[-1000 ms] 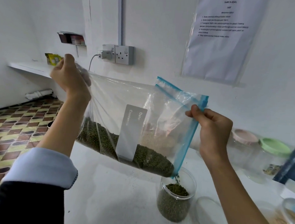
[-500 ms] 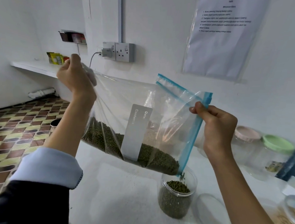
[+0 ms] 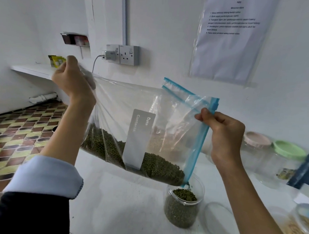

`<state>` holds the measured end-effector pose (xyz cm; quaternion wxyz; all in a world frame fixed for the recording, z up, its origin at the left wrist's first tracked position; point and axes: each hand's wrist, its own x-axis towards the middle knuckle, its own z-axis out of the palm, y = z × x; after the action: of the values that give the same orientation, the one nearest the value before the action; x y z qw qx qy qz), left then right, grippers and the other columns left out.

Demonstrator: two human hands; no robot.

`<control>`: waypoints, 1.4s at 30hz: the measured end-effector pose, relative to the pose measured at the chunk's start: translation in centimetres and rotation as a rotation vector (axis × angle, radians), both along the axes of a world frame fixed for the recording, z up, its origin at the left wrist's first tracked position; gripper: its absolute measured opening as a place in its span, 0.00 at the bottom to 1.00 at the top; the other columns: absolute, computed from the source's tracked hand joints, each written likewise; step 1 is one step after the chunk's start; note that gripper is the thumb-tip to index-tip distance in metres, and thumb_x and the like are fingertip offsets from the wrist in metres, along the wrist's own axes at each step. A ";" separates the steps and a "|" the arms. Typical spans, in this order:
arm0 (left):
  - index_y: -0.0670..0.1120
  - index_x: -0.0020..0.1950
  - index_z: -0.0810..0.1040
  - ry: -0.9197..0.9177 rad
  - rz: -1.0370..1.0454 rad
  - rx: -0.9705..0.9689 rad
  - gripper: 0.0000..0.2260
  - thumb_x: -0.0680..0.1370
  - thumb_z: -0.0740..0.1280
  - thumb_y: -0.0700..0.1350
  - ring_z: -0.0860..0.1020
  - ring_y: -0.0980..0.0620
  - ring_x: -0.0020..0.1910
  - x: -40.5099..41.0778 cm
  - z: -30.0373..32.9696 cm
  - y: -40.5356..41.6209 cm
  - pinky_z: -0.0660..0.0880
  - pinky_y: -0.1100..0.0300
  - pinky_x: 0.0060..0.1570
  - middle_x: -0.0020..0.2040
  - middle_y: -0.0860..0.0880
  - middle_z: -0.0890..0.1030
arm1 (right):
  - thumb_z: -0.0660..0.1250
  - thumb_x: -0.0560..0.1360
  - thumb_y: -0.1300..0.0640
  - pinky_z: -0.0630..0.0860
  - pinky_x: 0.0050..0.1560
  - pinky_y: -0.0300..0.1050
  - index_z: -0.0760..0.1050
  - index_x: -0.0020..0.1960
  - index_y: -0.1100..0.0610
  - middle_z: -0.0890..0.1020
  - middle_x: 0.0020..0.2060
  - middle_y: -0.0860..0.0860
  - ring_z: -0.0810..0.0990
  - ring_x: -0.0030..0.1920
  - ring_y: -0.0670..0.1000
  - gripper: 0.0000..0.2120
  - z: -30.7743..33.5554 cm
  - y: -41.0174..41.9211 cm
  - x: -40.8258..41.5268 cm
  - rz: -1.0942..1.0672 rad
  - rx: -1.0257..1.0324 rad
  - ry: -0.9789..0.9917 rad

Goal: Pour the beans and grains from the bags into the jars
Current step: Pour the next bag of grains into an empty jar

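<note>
— Two hands up, then?
— Yes. Left hand (image 3: 73, 81) is raised, fingers bunched round the closed bottom corner of the zip bag (image 3: 132, 126). Right hand (image 3: 223, 134) sits lower, pinching the blue zip edge between thumb and fingers.
— And the bag between them?
— Stretched and tilted down to the right. Green mung beans (image 3: 158, 167) lie along its lower side, and the open corner hangs just over the mouth of a clear jar (image 3: 182, 204), already mostly full of them.
— What's around?
— White surface (image 3: 119, 203). A clear lid (image 3: 216, 218) lies just right of the jar; jars with a pink lid (image 3: 257, 141) and a green lid (image 3: 288, 150) stand further right. Wall socket (image 3: 129, 55), a printed sheet (image 3: 229, 37), patterned floor tiles (image 3: 20, 137) at left.
</note>
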<state>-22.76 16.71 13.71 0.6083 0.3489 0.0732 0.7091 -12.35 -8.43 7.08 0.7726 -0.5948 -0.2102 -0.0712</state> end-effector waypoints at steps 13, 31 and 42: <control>0.45 0.23 0.61 0.018 0.018 0.004 0.17 0.70 0.58 0.32 0.57 0.51 0.14 -0.3 0.3 0.2 0.52 0.66 0.19 0.16 0.51 0.58 | 0.71 0.73 0.59 0.74 0.43 0.28 0.81 0.37 0.54 0.83 0.30 0.41 0.79 0.36 0.36 0.06 -0.1 0.1 -0.2 0.001 0.009 -0.008; 0.47 0.19 0.62 -0.016 0.037 0.001 0.21 0.71 0.57 0.31 0.57 0.52 0.14 -1.9 1.6 0.2 0.51 0.65 0.20 0.15 0.52 0.58 | 0.71 0.73 0.57 0.72 0.44 0.28 0.81 0.40 0.54 0.82 0.29 0.38 0.78 0.35 0.35 0.04 0.3 1.1 -0.5 -0.013 0.022 -0.026; 0.46 0.20 0.59 0.026 0.037 0.001 0.20 0.71 0.58 0.33 0.57 0.51 0.14 -2.1 1.7 0.3 0.50 0.64 0.21 0.16 0.52 0.57 | 0.70 0.74 0.58 0.72 0.42 0.24 0.81 0.37 0.52 0.82 0.29 0.39 0.78 0.35 0.35 0.07 0.2 1.1 -0.4 0.000 0.043 -0.040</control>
<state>-24.89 17.02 15.45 0.5938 0.3569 0.0871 0.7158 -12.80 -7.33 7.29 0.7807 -0.5767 -0.2242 -0.0877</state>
